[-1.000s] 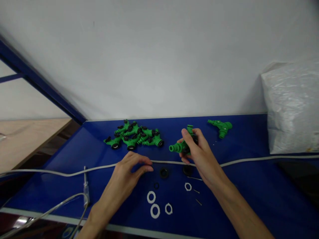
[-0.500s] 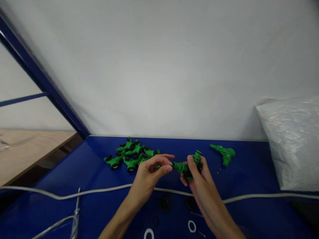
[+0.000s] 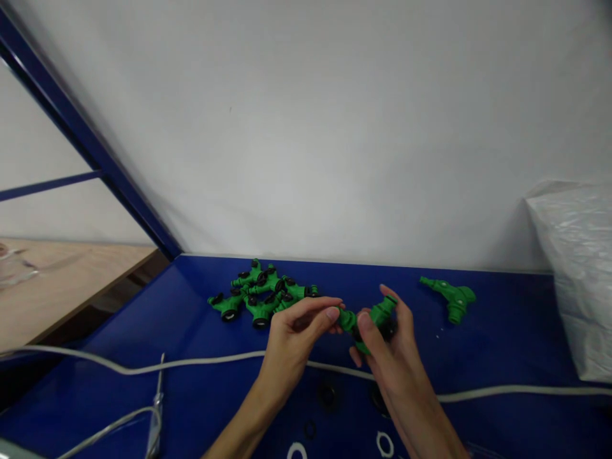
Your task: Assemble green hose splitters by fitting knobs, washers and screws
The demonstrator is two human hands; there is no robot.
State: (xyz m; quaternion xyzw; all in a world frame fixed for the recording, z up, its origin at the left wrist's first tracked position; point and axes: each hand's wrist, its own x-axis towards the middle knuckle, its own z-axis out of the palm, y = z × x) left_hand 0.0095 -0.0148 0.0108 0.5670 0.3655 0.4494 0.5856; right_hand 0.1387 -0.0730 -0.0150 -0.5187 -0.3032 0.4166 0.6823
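Fitting (image 3: 377,319), green plastic, sits above the counter (image 3: 502,344), gripped in the right hand (image 3: 389,357) with thumb and fingers wrapped round its body. One spout points left, and the left hand (image 3: 296,335) pinches at that spout's tip with thumb and forefinger; whether a small part sits between them cannot be told. A grey cable (image 3: 191,363) runs across the counter just below both hands. Black rings (image 3: 327,394) and white rings (image 3: 384,443) lie nearer the person, partly hidden by the forearms. A pile of fittings (image 3: 261,296) lies behind the left hand, and a lone fitting (image 3: 452,298) lies to the right. A plastic bag (image 3: 583,274) stands at the far right.
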